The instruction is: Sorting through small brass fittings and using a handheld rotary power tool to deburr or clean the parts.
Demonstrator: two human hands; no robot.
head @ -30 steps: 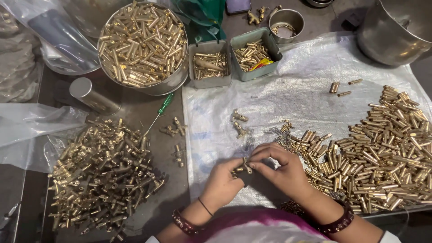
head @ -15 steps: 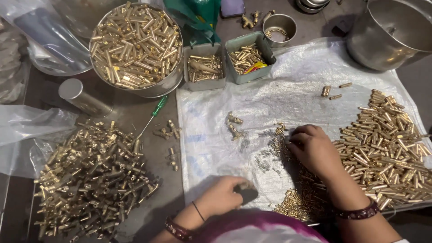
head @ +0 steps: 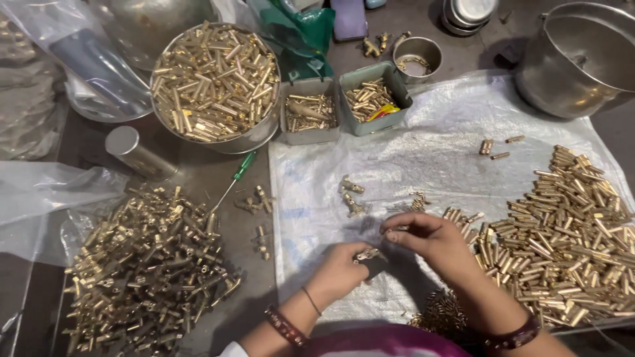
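As held: small brass fitting [head: 368, 254].

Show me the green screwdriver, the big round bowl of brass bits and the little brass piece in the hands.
green screwdriver [head: 243, 164], head view, on its handle.
round bowl [head: 254, 139], head view, on its metal rim.
small brass piece [head: 368, 254], head view, on its middle.

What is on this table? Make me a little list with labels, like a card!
left hand: holds a small brass fitting at its fingertips
right hand: fingertips pinched beside that fitting
right pile: brass tubes on the white plastic sheet
left pile: brass fittings heaped on the dark table
round bowl: full of brass tubes
two small trays: brass parts inside
screwdriver: green handle, between bowl and left pile
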